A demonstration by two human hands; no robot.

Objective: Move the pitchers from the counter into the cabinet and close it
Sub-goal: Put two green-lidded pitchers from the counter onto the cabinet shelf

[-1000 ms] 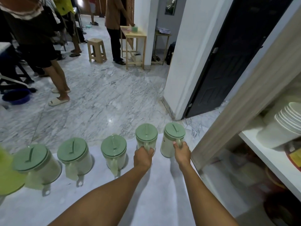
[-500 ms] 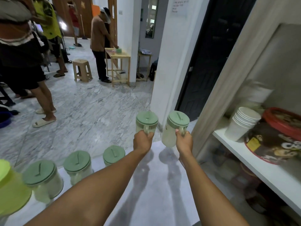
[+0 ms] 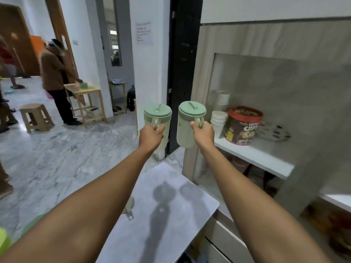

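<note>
I hold two pale pitchers with green lids in the air above the white counter (image 3: 171,205). My left hand (image 3: 151,136) grips the handle of the left pitcher (image 3: 157,115). My right hand (image 3: 203,132) grips the handle of the right pitcher (image 3: 187,126), which hangs just left of the open cabinet's white shelf (image 3: 254,154). Both pitchers are upright and apart from each other. A further pitcher (image 3: 130,205) on the counter shows only as a sliver behind my left forearm.
On the shelf stand a stack of white paper cups (image 3: 218,120), a red-lidded brown tub (image 3: 243,126) and a flat plate (image 3: 273,131). A lower compartment holds dim items. A person (image 3: 55,82), a wooden table (image 3: 85,99) and a stool (image 3: 36,116) are across the marble floor.
Both hands have lifted the two pitchers off the counter and carried them up and to the right toward the cabinet shelf. The view has turned right, so the other pitchers are mostly out of sight.
</note>
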